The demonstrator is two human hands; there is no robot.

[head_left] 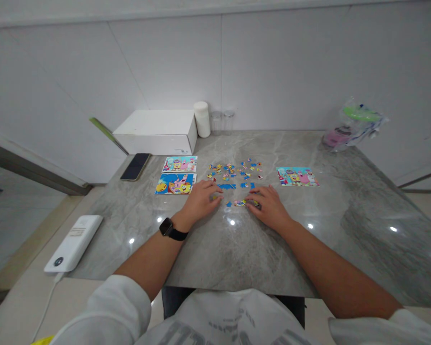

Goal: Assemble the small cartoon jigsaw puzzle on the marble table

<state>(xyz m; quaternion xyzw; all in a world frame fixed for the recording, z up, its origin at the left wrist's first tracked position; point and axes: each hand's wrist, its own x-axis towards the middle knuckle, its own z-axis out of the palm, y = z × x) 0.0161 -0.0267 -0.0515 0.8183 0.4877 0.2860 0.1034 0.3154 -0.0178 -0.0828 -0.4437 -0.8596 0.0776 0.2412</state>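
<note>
My left hand [203, 197] rests on the table at the left end of the loose jigsaw pieces. Its thumb and index finger are apart, with a small yellow piece [214, 197] by them. Opposite it, my right hand [269, 205] curves over the right end of a short row of puzzle pieces [240, 203], fingers and thumb apart and touching or almost touching them. A single blue puzzle piece [229, 204] lies left of that row. Just beyond the hands is a blue strip of pieces [227, 186], with several scattered puzzle pieces [230, 167] behind it.
Two cartoon picture cards [179, 164] lie left, another picture card [297, 176] right. A phone [135, 166], white box [156, 129], white bottle [201, 120] and two glasses [228, 123] stand or lie farther back. A power bank [73, 243] sits at the left edge, a plastic bag [359, 125] back right.
</note>
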